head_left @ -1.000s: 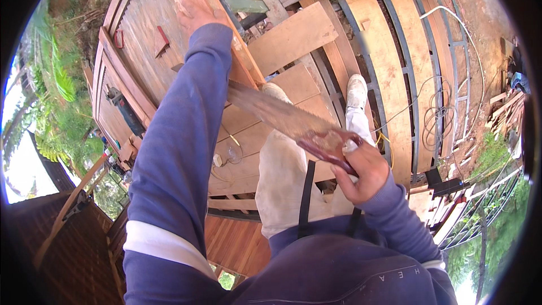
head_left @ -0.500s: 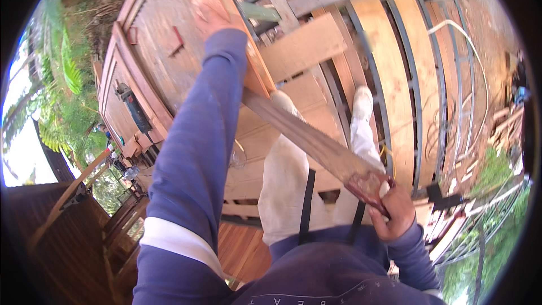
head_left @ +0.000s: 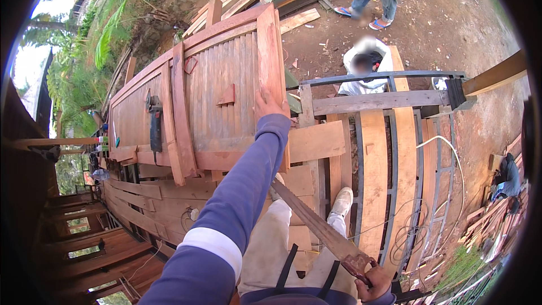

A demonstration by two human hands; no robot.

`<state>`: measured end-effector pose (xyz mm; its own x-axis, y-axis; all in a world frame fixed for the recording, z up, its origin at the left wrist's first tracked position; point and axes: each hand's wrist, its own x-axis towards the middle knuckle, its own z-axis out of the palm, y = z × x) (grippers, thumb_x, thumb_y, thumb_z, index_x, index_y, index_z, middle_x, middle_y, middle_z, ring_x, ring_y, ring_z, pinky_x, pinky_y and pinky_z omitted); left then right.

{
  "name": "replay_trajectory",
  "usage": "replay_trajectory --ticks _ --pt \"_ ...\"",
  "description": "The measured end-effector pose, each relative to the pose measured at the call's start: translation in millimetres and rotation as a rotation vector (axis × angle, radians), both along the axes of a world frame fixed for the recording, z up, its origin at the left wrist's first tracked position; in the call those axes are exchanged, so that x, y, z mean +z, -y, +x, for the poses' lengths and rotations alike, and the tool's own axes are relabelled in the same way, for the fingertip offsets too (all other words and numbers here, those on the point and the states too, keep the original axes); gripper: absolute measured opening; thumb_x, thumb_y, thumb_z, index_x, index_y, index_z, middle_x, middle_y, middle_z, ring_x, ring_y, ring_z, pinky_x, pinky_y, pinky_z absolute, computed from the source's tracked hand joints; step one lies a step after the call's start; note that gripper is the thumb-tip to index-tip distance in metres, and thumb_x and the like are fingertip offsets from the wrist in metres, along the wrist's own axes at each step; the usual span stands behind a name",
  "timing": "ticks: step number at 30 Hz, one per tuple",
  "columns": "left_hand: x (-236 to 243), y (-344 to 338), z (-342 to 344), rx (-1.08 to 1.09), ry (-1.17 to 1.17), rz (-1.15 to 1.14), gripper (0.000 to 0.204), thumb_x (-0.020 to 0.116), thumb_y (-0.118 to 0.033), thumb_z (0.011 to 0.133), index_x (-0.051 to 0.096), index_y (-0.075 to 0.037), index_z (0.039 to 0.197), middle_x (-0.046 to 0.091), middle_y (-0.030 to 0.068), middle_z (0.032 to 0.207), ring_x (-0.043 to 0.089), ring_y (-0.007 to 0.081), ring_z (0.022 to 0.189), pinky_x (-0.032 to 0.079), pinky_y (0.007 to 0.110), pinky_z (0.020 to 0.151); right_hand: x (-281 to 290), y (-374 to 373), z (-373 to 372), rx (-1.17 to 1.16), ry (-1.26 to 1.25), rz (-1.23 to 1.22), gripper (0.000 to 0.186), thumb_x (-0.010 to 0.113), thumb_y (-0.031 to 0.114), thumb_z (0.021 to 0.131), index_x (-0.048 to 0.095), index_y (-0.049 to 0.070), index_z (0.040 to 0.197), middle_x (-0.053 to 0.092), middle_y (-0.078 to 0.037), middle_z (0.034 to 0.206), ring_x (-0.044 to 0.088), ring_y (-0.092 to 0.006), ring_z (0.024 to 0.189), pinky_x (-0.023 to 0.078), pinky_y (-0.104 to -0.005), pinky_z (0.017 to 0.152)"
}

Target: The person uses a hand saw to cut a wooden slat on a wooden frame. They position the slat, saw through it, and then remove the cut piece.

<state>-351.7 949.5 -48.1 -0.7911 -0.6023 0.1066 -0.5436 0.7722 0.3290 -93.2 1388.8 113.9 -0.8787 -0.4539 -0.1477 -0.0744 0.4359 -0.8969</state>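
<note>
Head view: right hand [head_left: 375,283] holds handsaw [head_left: 322,229]; grinder [head_left: 155,131] markings illegible.

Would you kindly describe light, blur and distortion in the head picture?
Head view: light brown wooden planks bow toward the black rim; head view: far-left pale sky is washed out, and the dark brown wooden structure below is shaded; head view: a blur covers the head of the white-clad person, while the tapered brownish hand saw reads clearly.
</note>
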Motion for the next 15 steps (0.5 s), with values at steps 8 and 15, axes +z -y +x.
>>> replay_trajectory --ticks 8,15 --pt "8.5 -6.1 -7.0 0.022 0.039 0.014 0.087 0.069 -0.024 0.081 0.021 -0.005 0.151 0.032 0.0261 0.145 0.034 0.0407 0.135 0.027 0.050 0.113 -9.8 -2.1 -3.1 0.022 -0.122 -0.016 0.009 0.064 0.007 0.080 0.058 0.001 0.078 0.049 -0.017 0.065 0.052 -0.0362 0.060 0.053 -0.0494 0.082" --pt "18.8 -5.4 -9.0 -0.089 0.225 -0.140 0.090 0.064 -0.032 0.078 0.019 -0.008 0.152 0.030 0.0266 0.146 0.032 0.0427 0.134 0.025 0.051 0.112 -16.1 -0.1 -2.0 0.019 0.096 0.135 0.021 0.072 0.009 0.067 0.052 0.002 0.069 0.047 -0.015 0.063 0.048 -0.0352 0.062 0.043 -0.0419 0.062"
